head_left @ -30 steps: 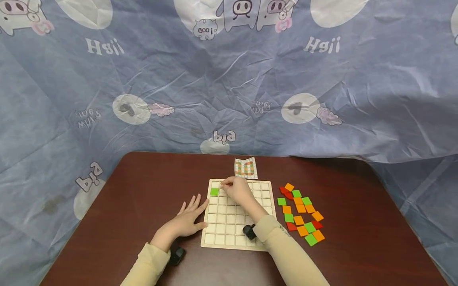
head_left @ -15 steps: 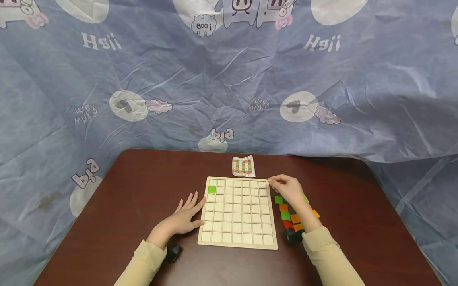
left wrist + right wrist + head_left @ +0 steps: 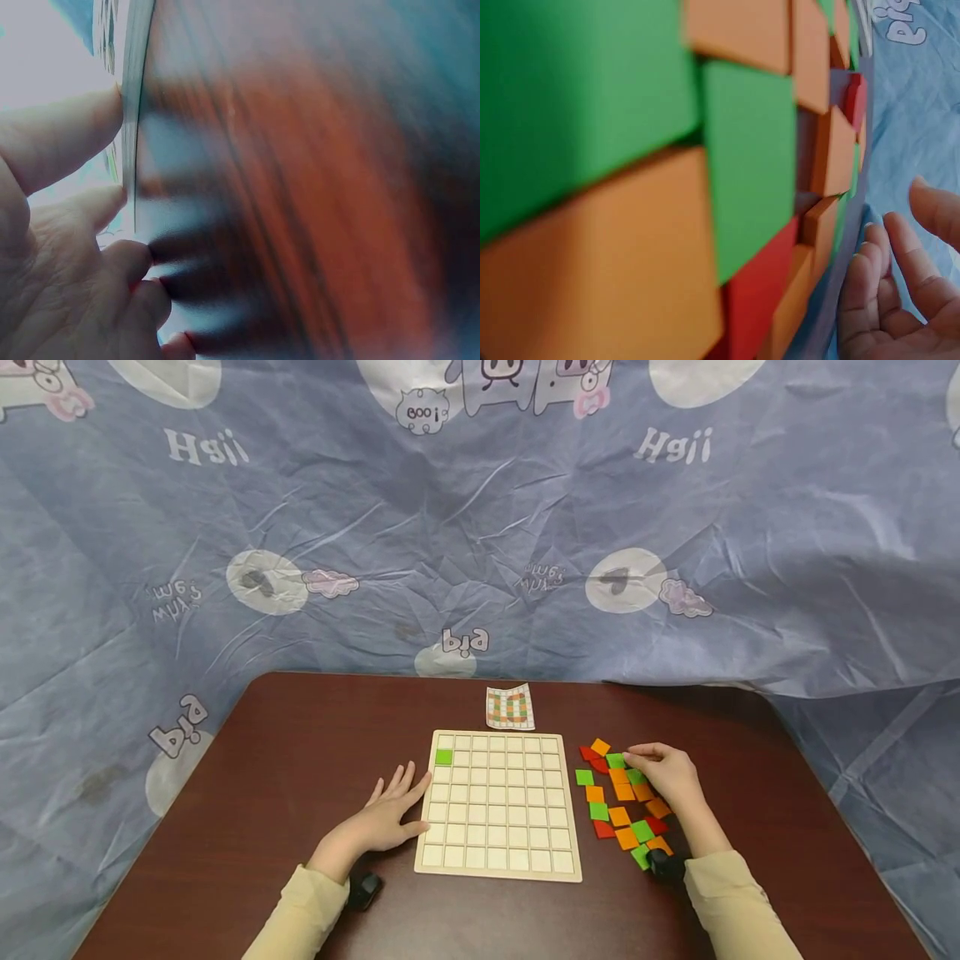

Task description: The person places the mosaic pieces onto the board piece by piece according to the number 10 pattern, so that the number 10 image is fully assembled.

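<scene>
My left hand (image 3: 381, 818) lies spread on the table, its thumb and forefinger at the left edge of a pale wooden grid board (image 3: 498, 793). In the left wrist view the fingertips meet the board's side (image 3: 134, 112). One green square tile (image 3: 444, 757) occupies a cell near the board's upper left corner. Over a loose spread of tiles hovers my right hand (image 3: 673, 778), its fingertips close to a green tile (image 3: 616, 761). The right wrist view shows thumb (image 3: 936, 210) and forefinger apart, with nothing between them. Other nearby tiles include an orange square (image 3: 625, 792) and a red piece (image 3: 603, 830).
Behind the board lies a small paper card (image 3: 510, 707) printed with a coloured grid pattern. A dark wooden table (image 3: 322, 743) carries everything, and a blue patterned cloth (image 3: 420, 518) hangs behind it. A black wrist camera (image 3: 663, 865) overlaps the nearest tiles.
My right hand has left the board's upper left area and swung right, past the board's upper right corner, to the loose tiles. The left hand has stayed at the board's edge.
</scene>
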{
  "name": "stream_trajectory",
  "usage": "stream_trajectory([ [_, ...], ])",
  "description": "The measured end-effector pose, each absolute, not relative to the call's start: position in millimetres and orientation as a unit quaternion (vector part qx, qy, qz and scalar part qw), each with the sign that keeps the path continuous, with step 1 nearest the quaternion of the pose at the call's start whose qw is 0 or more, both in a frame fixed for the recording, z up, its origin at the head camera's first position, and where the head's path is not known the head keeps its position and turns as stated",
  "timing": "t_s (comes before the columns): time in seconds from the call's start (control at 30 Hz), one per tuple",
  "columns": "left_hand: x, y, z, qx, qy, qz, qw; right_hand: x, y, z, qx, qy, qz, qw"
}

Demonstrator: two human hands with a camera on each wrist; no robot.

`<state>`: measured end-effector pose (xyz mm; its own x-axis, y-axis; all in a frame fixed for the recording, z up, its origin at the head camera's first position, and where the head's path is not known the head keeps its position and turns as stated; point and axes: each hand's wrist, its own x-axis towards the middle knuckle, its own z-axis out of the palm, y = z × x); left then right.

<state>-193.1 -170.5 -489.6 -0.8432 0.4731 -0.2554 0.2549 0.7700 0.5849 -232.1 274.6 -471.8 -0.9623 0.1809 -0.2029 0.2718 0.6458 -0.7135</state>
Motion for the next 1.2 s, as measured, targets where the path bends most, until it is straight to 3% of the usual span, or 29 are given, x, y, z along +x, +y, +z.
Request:
stream_trajectory([
  [0.57,-192,-171,-495,0.198,0.920,0.279,0.192,-228,271,-479,0.152,0.919,-0.354,0.080],
  [1.2,-193,-172,-493,0.197,0.920,0.281,0.191,-221,261,-469,0.127,0.907,-0.401,0.031],
])
